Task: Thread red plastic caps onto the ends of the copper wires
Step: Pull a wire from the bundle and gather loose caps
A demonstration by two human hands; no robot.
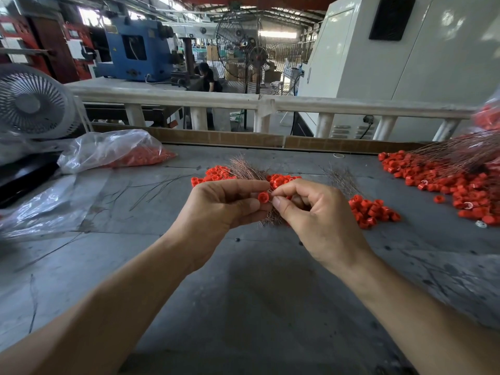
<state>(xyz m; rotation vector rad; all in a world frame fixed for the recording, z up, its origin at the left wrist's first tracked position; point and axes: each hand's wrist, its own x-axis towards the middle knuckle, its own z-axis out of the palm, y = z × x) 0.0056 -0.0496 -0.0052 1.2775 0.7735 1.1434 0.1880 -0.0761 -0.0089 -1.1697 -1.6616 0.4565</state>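
Over the middle of the grey table (243, 280), my left hand (224, 207) pinches a red plastic cap (263, 197) between thumb and fingers. My right hand (313, 212) meets it, fingertips pinched at the cap's edge, apparently on a thin copper wire that is too fine to make out. A bundle of copper wires (244, 169) fans out behind my hands, its lower ends showing under my fingers. Loose red caps (216, 174) lie behind the hands, and a small heap of red caps (370, 209) sits to the right.
A large pile of red caps (449, 182) with long copper wires (465, 152) covers the right side. A clear plastic bag of caps (116, 152) and a desk fan (32, 104) stand at the left. Stray dark wires (151, 188) lie on the table. A cardboard strip (216, 138) lines the far edge.
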